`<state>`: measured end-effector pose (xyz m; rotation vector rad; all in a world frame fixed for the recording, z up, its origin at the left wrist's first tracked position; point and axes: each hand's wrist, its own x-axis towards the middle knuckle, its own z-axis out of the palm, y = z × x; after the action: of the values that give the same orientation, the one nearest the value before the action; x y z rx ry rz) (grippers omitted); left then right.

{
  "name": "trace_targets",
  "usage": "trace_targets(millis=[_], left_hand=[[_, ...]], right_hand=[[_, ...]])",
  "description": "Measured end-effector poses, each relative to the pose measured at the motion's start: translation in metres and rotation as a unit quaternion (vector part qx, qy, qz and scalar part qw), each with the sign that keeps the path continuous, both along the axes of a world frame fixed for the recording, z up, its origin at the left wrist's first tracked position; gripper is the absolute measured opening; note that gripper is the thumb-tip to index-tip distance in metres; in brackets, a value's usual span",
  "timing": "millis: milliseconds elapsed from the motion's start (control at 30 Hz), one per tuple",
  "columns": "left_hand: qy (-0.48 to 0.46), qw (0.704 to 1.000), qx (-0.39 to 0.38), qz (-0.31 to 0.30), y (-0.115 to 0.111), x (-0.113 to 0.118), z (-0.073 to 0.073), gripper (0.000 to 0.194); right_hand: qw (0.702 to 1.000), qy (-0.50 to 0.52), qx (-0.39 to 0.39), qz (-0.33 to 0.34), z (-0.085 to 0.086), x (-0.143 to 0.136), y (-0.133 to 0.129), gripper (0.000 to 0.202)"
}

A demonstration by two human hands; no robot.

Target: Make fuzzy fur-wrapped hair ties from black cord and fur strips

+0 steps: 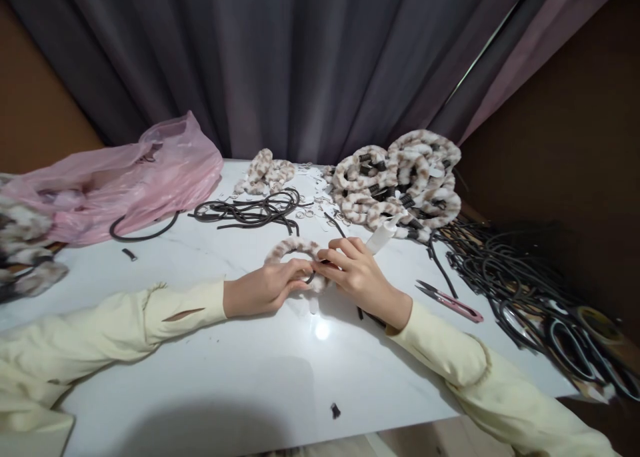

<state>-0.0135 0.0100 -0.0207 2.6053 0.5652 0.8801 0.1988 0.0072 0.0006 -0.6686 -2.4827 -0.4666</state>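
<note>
On the white table (210, 364), my left hand (265, 287) and my right hand (357, 270) meet at one fuzzy cream-and-brown headband (293, 247). Both hands pinch its near end, where a dark band core shows between the fingertips. The furry arc curves away from my hands toward the table's middle. Cream sleeves cover both forearms. A white tube (380, 236) lies just behind my right hand.
A pile of finished fuzzy headbands (400, 177) sits at the back right. Bare black bands (255, 212) lie at the back centre, and more black bands (525, 277) crowd the right edge. Pink snips (453, 302) lie right of my wrist. A pink plastic bag (125, 177) fills the left.
</note>
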Motion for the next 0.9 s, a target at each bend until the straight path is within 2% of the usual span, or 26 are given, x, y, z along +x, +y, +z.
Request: trace_targets(millis=[100, 233, 333, 433, 533, 633, 700, 800, 900], left_hand=[[0.005, 0.999, 0.046, -0.019, -0.001, 0.001, 0.002, 0.024], [0.005, 0.999, 0.006, -0.032, -0.003, 0.001, 0.003, 0.017], [-0.003, 0.998, -0.068, -0.01, -0.006, 0.004, 0.006, 0.014], [-0.011, 0.977, -0.204, 0.056, -0.008, 0.009, 0.015, 0.017], [-0.067, 0.922, -0.363, 0.115, -0.007, 0.015, 0.027, 0.023], [-0.141, 0.839, -0.508, 0.136, -0.001, 0.017, 0.037, 0.022], [-0.178, 0.779, -0.586, 0.132, 0.004, 0.016, 0.041, 0.02], [-0.22, 0.714, -0.655, 0.113, 0.011, 0.013, 0.043, 0.014], [-0.249, 0.677, -0.687, 0.089, 0.017, 0.01, 0.044, 0.008]], right_hand=[[1.0, 0.003, -0.029, 0.002, -0.003, -0.001, 0.001, 0.019], [0.998, 0.022, -0.064, 0.004, -0.008, 0.0, 0.004, 0.019], [0.995, 0.027, -0.098, -0.005, -0.011, 0.0, 0.007, 0.021], [0.991, 0.057, -0.111, -0.038, -0.009, -0.001, 0.004, 0.033], [0.983, 0.137, -0.104, -0.058, 0.001, -0.004, -0.008, 0.039], [0.975, 0.185, -0.118, -0.032, 0.009, -0.009, -0.023, 0.03], [0.973, 0.166, -0.158, -0.04, 0.009, -0.013, -0.03, 0.03], [0.959, 0.118, -0.234, -0.106, 0.005, -0.017, -0.034, 0.035], [0.933, 0.137, -0.312, -0.114, 0.0, -0.019, -0.031, 0.042]])
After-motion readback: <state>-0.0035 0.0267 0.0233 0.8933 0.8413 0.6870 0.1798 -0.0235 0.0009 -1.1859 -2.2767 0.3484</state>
